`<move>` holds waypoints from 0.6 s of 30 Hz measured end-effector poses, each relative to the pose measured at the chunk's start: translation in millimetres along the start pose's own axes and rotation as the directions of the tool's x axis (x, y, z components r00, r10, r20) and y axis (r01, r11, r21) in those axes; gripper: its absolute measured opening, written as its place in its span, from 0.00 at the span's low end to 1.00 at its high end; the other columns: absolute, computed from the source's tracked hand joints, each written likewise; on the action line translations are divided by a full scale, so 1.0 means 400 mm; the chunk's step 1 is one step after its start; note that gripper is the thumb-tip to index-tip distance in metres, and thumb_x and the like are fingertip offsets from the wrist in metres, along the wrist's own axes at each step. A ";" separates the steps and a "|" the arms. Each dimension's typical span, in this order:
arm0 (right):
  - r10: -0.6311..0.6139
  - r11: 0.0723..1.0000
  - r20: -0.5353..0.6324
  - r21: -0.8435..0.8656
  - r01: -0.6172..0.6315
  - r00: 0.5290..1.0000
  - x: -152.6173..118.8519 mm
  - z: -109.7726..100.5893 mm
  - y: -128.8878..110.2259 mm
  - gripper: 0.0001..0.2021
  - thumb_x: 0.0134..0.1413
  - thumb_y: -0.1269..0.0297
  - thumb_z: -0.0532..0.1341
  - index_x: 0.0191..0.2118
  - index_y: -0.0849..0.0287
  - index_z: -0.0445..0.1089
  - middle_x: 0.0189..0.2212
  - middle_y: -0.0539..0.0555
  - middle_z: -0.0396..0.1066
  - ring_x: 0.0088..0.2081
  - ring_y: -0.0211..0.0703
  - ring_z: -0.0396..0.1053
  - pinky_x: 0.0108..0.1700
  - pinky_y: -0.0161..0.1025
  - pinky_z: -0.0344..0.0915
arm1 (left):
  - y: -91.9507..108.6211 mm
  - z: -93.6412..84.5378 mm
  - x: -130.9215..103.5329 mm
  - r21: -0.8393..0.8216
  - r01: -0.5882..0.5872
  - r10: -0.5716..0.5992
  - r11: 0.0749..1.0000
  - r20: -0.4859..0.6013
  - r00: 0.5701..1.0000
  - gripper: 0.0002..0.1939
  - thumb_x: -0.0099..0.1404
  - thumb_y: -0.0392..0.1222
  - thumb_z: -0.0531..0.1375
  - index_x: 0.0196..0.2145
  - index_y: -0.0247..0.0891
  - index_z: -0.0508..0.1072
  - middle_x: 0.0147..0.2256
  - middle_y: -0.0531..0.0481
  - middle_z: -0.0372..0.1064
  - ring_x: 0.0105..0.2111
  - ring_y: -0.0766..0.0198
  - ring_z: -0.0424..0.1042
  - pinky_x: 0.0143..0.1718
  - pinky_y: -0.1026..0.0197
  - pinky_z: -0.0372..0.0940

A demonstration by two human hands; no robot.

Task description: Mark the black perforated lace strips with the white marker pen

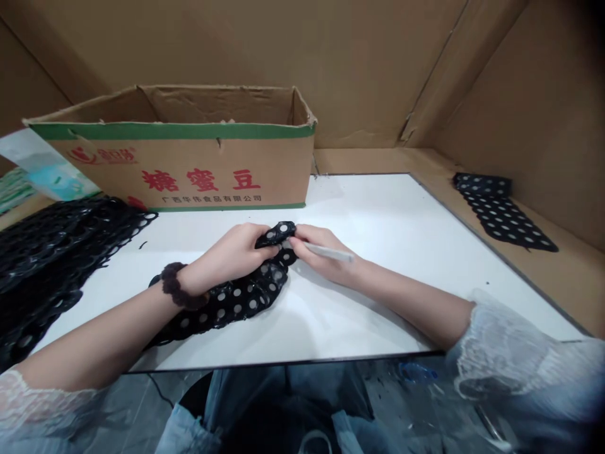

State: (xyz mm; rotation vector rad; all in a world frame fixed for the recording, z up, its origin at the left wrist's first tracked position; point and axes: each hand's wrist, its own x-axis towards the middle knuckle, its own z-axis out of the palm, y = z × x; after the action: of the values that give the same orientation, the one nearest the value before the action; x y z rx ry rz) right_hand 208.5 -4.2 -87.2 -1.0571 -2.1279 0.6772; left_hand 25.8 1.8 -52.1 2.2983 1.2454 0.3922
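Both forearms come in from the near edge of the white worktop point(378, 221) and angle inward, so that the hands meet near its middle. The left hand point(243, 249) lies knuckles up, its fingers and thumb closed on the upper end of a black dotted strip point(236, 299). The right hand point(321, 249) is bent in towards it from the other side, gripping a slim white tool point(331, 252) between thumb and fingers, its blunt end pointing back over the hand. The tool's working tip is hidden at the strip, so its contact there cannot be made out. The rest of the strip slopes down towards the near left corner, partly covered by the left wrist and its dark hair tie point(177, 287).

A cardboard box point(203, 167) stands at the far left corner. A pile of black openwork pieces point(47, 252) covers the left edge and is cut off by the view, as is a plastic bag point(54, 173) behind it. Past the right edge, another dotted piece point(503, 211) lies on brown cardboard point(567, 277). Clear items on the floor below are too blurred to name.
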 end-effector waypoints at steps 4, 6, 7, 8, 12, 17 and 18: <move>0.146 0.952 0.110 0.256 -0.170 0.983 -0.011 -0.025 -0.011 0.14 0.56 0.58 0.47 0.24 0.59 0.56 0.23 0.49 0.62 0.27 0.35 0.62 0.28 0.33 0.57 | -0.010 -0.011 0.010 0.025 0.062 -0.062 0.998 -0.026 0.998 0.14 0.59 0.45 0.50 0.39 0.36 0.67 0.38 0.46 0.69 0.37 0.56 0.66 0.38 0.58 0.58; 0.168 0.930 0.133 0.306 -0.202 0.977 -0.013 -0.031 -0.016 0.14 0.55 0.58 0.49 0.23 0.60 0.56 0.23 0.49 0.63 0.28 0.36 0.64 0.29 0.33 0.58 | -0.014 -0.013 0.013 -0.011 0.105 -0.105 0.994 -0.020 0.994 0.16 0.59 0.45 0.50 0.42 0.36 0.66 0.42 0.45 0.67 0.40 0.55 0.66 0.41 0.56 0.58; 0.179 0.924 0.130 0.319 -0.212 0.975 -0.013 -0.031 -0.018 0.14 0.54 0.58 0.50 0.23 0.60 0.56 0.23 0.49 0.64 0.28 0.36 0.64 0.29 0.33 0.58 | -0.015 -0.014 0.014 -0.041 0.112 -0.113 0.993 -0.008 0.994 0.16 0.59 0.45 0.50 0.43 0.36 0.66 0.42 0.45 0.67 0.40 0.55 0.65 0.42 0.56 0.57; 0.189 0.917 0.122 0.334 -0.220 0.974 -0.012 -0.031 -0.019 0.13 0.54 0.59 0.51 0.23 0.60 0.56 0.24 0.49 0.64 0.28 0.36 0.65 0.29 0.33 0.59 | -0.015 -0.015 0.014 -0.082 0.109 -0.108 0.991 0.013 0.994 0.16 0.59 0.45 0.50 0.43 0.36 0.66 0.42 0.46 0.68 0.40 0.56 0.66 0.42 0.57 0.58; 0.206 0.882 0.102 0.410 -0.230 0.973 -0.008 -0.032 -0.024 0.12 0.53 0.60 0.52 0.23 0.60 0.58 0.25 0.50 0.68 0.32 0.37 0.69 0.32 0.33 0.62 | -0.007 -0.027 0.012 -0.231 0.110 -0.082 0.967 0.129 0.988 0.16 0.56 0.49 0.53 0.38 0.37 0.70 0.36 0.51 0.71 0.36 0.57 0.68 0.37 0.60 0.60; 0.224 0.836 0.151 0.478 -0.270 0.963 -0.010 -0.038 -0.020 0.12 0.54 0.59 0.52 0.25 0.60 0.61 0.27 0.52 0.71 0.35 0.40 0.71 0.36 0.34 0.64 | -0.005 -0.034 0.004 -0.301 0.260 -0.206 0.918 0.199 0.958 0.14 0.50 0.49 0.59 0.31 0.37 0.73 0.31 0.52 0.73 0.31 0.59 0.69 0.30 0.63 0.61; 0.226 0.830 0.166 0.483 -0.279 0.960 -0.010 -0.039 -0.019 0.12 0.55 0.58 0.52 0.25 0.60 0.62 0.27 0.52 0.71 0.35 0.40 0.71 0.36 0.34 0.64 | -0.007 -0.033 0.004 -0.313 0.275 -0.220 0.909 0.198 0.955 0.13 0.49 0.48 0.59 0.31 0.37 0.73 0.31 0.52 0.73 0.31 0.59 0.69 0.30 0.63 0.61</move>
State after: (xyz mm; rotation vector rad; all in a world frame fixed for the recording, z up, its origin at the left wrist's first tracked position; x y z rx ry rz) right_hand 218.2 -9.1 -73.4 -1.0250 -1.7476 1.3579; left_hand 18.7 7.9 -42.6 1.8179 1.2612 0.2979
